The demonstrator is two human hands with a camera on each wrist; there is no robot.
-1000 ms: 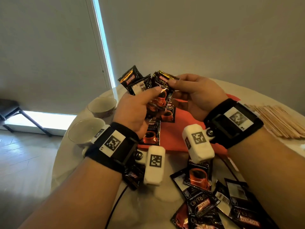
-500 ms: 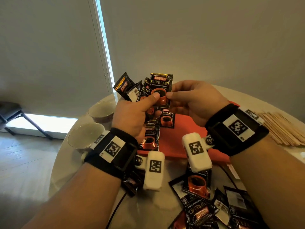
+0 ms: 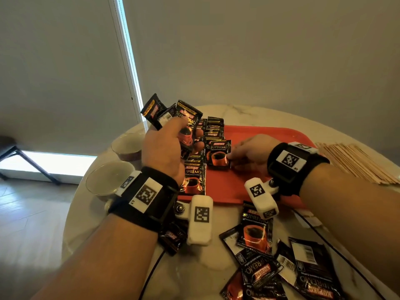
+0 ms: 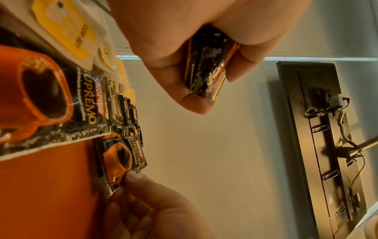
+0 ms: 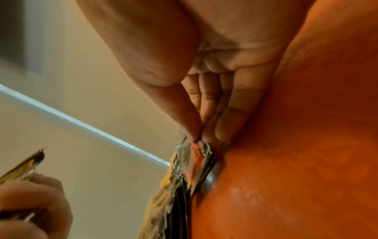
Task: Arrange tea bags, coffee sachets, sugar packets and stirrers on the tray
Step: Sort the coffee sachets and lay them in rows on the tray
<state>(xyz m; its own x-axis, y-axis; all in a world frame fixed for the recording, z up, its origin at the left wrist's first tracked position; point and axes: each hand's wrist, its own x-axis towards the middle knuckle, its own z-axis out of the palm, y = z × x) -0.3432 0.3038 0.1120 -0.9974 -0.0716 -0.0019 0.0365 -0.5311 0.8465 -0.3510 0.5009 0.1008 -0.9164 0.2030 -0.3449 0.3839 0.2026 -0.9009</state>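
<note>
Coffee sachets dominate the scene. Left hand [image 3: 161,149] is raised above the near-left part of the red tray [image 3: 259,135], thumb and curled fingers clamped on a fanned bunch of sachets [image 3: 173,114] that stands upright out of the fist. Right hand [image 3: 246,151] is low over the tray, fingers close together, thumb and fingertips [image 4: 135,177] pinching the near-right corner of a single sachet [image 3: 218,153], face up on the tray surface. That sachet sits just right of a column of overlapping sachets [image 3: 213,127] running away along the tray's left side; the nearest one in the column [image 3: 193,178] lies flat at the tray's near-left edge.

Loose sachets [image 3: 270,263] lie scattered on the round marble table [image 3: 104,226] in front of the tray, some face down with barcodes showing. Wooden stirrers [image 3: 355,161] lie in a bundle on the table to the right of the tray, apart from it. Yellow-and-white packets [image 4: 67,27] show beyond the tray's left side in the left wrist view; their type cannot be read. Two cups [image 3: 108,178] stand on the table left of the tray.
</note>
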